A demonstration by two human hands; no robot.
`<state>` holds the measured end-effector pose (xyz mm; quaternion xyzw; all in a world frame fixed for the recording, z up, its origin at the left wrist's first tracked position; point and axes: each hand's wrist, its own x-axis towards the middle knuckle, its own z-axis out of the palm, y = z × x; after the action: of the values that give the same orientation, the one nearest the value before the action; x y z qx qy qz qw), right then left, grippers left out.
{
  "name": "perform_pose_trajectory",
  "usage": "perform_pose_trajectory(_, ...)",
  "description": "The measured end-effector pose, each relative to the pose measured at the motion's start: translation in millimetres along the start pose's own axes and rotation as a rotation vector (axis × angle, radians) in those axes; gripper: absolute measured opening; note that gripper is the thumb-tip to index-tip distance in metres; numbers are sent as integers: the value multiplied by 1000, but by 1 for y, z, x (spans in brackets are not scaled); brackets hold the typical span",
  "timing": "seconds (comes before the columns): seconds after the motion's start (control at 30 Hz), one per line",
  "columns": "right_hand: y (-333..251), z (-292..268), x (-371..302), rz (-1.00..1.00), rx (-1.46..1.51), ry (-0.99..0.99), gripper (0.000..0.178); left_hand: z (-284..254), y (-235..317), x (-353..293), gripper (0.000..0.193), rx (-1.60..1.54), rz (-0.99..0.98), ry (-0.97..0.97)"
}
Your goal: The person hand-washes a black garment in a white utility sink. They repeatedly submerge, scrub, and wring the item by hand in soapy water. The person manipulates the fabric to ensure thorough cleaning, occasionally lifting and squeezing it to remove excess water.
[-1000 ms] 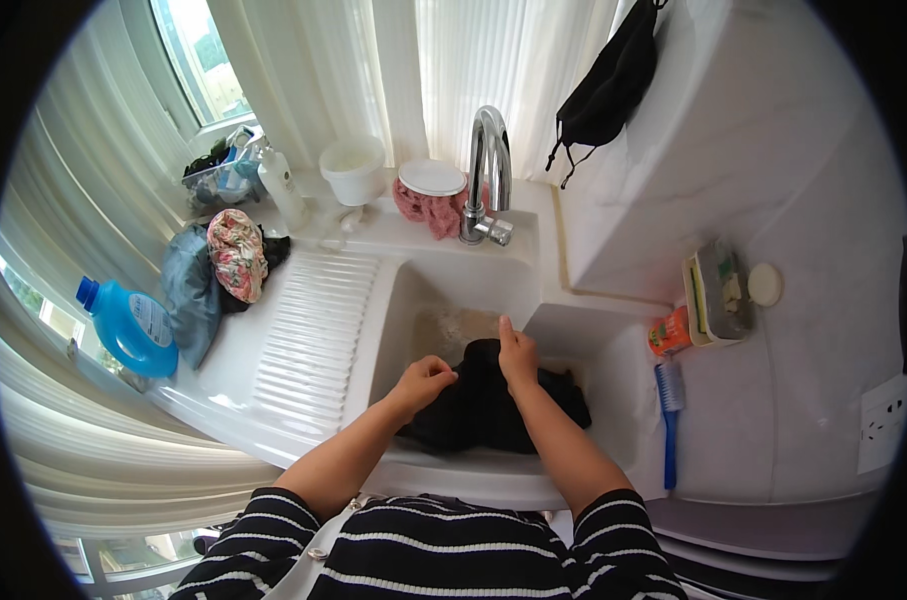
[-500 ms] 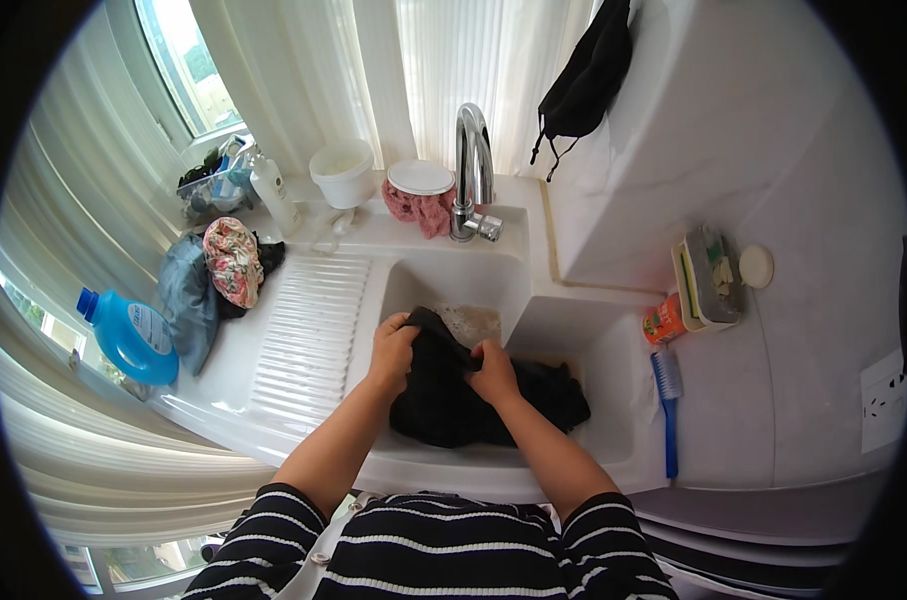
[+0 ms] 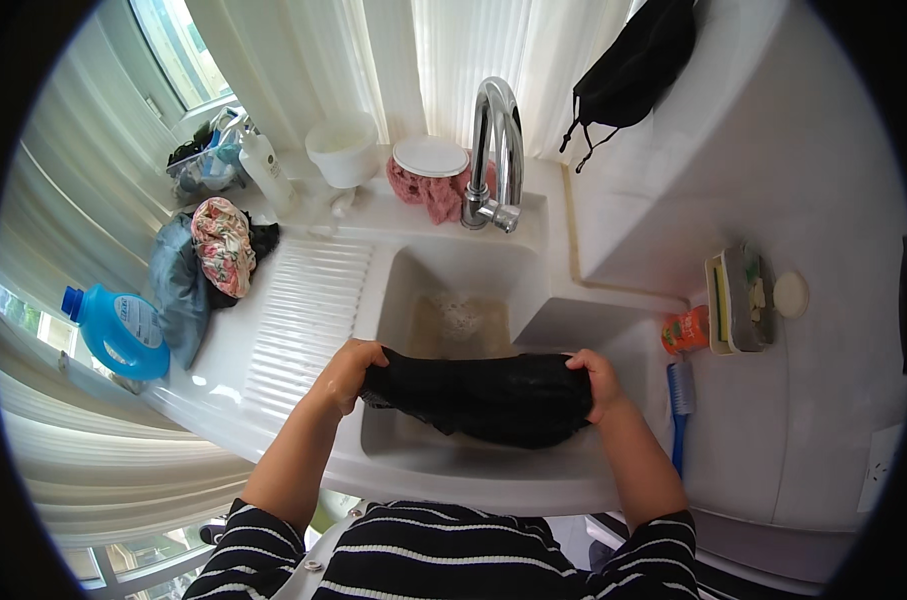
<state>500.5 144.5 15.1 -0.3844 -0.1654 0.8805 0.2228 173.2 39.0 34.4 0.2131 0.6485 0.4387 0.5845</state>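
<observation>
A black cloth garment (image 3: pixel 483 395) is stretched sideways between my hands over the near part of the white sink (image 3: pixel 548 268); its exact kind does not show. My left hand (image 3: pixel 353 374) pinches its left end by the washboard side. On the other end, my right hand (image 3: pixel 599 386) grips the cloth with the thumb on top. The cloth sags in the middle and hides part of the basin. Shallow cloudy water (image 3: pixel 460 322) with some foam lies in the basin beyond it.
Left of the basin is a ribbed washboard (image 3: pixel 308 320), then a blue detergent bottle (image 3: pixel 125 330) and piled clothes (image 3: pixel 223 248). A chrome faucet (image 3: pixel 495 150) rises behind the basin. On the right lie a blue brush (image 3: pixel 679 400), an orange container (image 3: pixel 685 331) and a soap box (image 3: pixel 738 300).
My hands have moved apart, the right one farther right, and the bunched black garment is now lifted and drawn out lengthwise. More of the water shows behind it.
</observation>
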Motion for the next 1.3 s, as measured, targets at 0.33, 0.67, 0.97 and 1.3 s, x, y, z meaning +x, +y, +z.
perform_pose_trajectory(0.33, 73, -30, 201, -201, -1334, 575, 40, 50, -111, 168, 42, 531, -120, 297)
perform_pose_trajectory(0.67, 63, -38, 279, -563, -1136, 919, 36, 71, -83, 199, 44, 777, -193, 485)
perform_pose_trajectory(0.97, 88, 13, 189, -425, -582, 106, 30, 75, -124, 174, 46, -223, 190, 391)
perform_pose_trajectory(1.3, 134, 79, 132, -985, -1022, 381, 26, 61, -120, 97, 31, -656, -297, -78)
